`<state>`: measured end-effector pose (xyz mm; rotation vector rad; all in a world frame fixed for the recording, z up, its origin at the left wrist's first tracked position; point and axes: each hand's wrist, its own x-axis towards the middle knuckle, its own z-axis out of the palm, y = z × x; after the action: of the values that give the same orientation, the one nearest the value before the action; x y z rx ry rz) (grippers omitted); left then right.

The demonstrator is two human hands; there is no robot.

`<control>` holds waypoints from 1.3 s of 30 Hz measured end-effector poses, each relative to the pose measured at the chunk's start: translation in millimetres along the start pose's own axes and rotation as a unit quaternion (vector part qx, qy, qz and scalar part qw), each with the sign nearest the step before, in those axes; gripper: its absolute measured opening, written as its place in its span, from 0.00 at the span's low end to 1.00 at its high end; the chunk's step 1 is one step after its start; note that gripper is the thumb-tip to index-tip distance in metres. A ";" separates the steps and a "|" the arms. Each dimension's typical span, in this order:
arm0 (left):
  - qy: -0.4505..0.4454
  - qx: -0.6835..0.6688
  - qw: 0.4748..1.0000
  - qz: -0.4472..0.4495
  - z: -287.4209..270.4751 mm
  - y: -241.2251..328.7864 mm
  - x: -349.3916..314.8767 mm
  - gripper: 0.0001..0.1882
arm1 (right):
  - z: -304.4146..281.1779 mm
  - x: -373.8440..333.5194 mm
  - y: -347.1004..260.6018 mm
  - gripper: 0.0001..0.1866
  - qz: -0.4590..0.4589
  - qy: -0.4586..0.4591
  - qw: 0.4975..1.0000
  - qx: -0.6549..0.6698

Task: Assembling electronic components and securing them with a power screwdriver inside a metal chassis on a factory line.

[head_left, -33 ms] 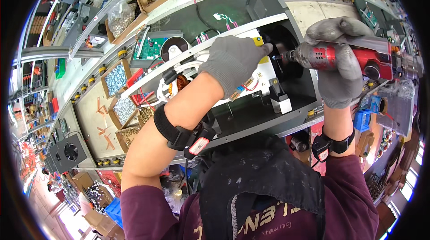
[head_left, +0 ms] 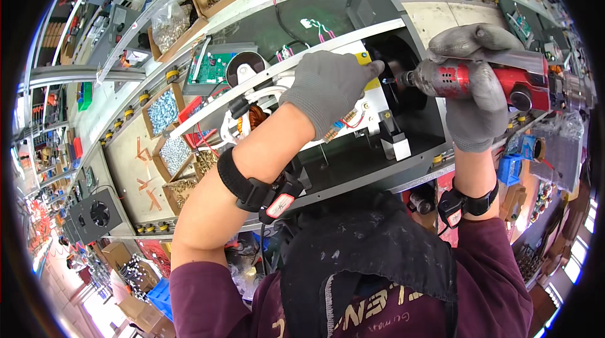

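Head view: my right hand (head_left: 477, 89) grips the red power driver (head_left: 449, 79) across the dark case's (head_left: 353, 174) right edge; my left hand (head_left: 328, 89) bends over the white panel (head_left: 373, 106), pinch undeterminable. Copper coil (head_left: 257, 115) fitted; fastening appears incomplete, case open.

Left head-worn fisheye faces down, near above left hand (head_left: 328, 86) and right hand (head_left: 479, 117), edges bowing toward its rim.
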<state>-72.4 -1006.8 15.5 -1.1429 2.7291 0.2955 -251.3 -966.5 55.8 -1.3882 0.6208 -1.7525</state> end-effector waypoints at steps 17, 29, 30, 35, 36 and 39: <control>-0.022 0.013 1.000 -0.015 1.6 3.8 1.0 0.27 | 13.5 -23.4 16.5 0.18 0.074 0.014 0.996 -0.051; 0.034 -0.130 0.991 -0.001 6.6 31.7 -101.5 0.12 | 22.2 -19.5 16.2 0.17 -0.035 -0.033 0.994 -0.100; 0.003 -0.130 0.991 0.002 11.5 36.1 -109.1 0.14 | 21.3 -19.5 15.7 0.17 -0.013 -0.024 0.997 -0.076; 0.123 -0.167 0.978 0.011 33.0 55.8 -127.1 0.16 | 25.3 -26.2 9.9 0.11 -0.005 -0.032 0.991 -0.128; 0.128 -0.172 0.977 0.012 34.9 56.3 -129.0 0.16 | 27.7 -27.7 9.4 0.11 0.000 -0.019 0.991 -0.129; 0.125 -0.185 0.974 0.018 37.1 55.3 -131.5 0.16 | 30.7 -25.9 9.2 0.13 -0.011 -0.020 0.994 -0.104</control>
<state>-18.0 -869.8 16.2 -1.2981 3.0021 0.7401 -217.3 -947.4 42.6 -1.5732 0.7877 -1.7109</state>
